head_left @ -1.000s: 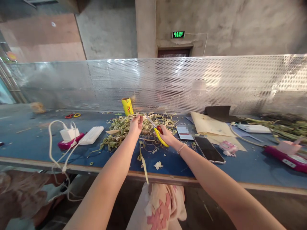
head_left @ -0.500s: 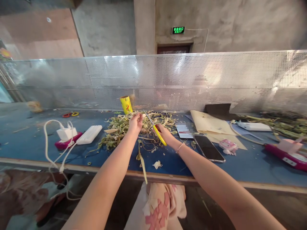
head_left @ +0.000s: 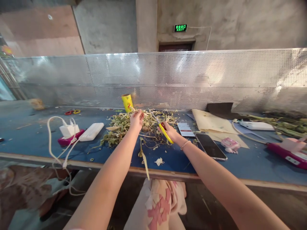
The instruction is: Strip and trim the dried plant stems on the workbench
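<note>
My right hand [head_left: 170, 131] grips scissors with yellow handles [head_left: 166, 133], the thin metal blades pointing away and to the left over the plants. To its left, my left hand [head_left: 136, 120] has its fingers pressed together above the heap. What sits between those fingertips is too small to make out. Under and around both hands lies a loose heap of dried, greenish-yellow plant stems [head_left: 117, 134]. One long pale strip of plant [head_left: 145, 164] hangs over the table's front edge.
Behind the heap stands a yellow cardboard tube [head_left: 127, 103]. Phones [head_left: 211, 147] and a pink toy case [head_left: 230, 145] lie right. Left are a white power bank [head_left: 91, 131], a purple power strip [head_left: 62, 141] and red-yellow scissors [head_left: 72, 112]. A perforated metal screen [head_left: 153, 76] closes the back.
My right hand and the scissors have shifted slightly right, so the blade tips are farther from my left hand. My left hand stays nearly in place, fingers still together.
</note>
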Available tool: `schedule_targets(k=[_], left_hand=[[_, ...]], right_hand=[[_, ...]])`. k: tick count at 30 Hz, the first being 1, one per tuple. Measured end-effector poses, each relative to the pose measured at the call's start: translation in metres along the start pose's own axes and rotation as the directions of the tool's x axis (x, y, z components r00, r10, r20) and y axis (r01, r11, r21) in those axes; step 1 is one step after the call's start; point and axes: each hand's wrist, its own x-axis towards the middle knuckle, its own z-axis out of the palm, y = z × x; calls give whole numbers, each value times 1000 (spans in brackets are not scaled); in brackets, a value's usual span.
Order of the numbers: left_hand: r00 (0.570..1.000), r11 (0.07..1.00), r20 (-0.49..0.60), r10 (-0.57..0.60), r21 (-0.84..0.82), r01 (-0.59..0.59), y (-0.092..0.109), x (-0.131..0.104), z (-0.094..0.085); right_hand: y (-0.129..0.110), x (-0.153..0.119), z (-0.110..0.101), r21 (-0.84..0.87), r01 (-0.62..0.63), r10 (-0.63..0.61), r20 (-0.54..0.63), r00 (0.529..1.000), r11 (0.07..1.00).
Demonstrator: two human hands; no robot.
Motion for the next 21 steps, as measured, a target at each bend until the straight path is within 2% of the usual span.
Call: schedule_targets(k=[3,7,16,21], left_hand=[[999,999,-36,-10,-53,9,0,-1,1],[992,989,-90,-94,-125,82,-1,-1,2],[984,979,-51,-168,-129,160,-2,-5,6],[987,979,-28,-158,-134,153,-4,-6,7]], right_hand=[[0,0,7,10,28,-29,18,999,1000],[-1,-1,14,-9,26,-26,-7,1000,1000],[-10,-3,15,-22,-18,18,-20,1000,1000],[-12,-3,14,-7,-33,33,-13,999,999]])
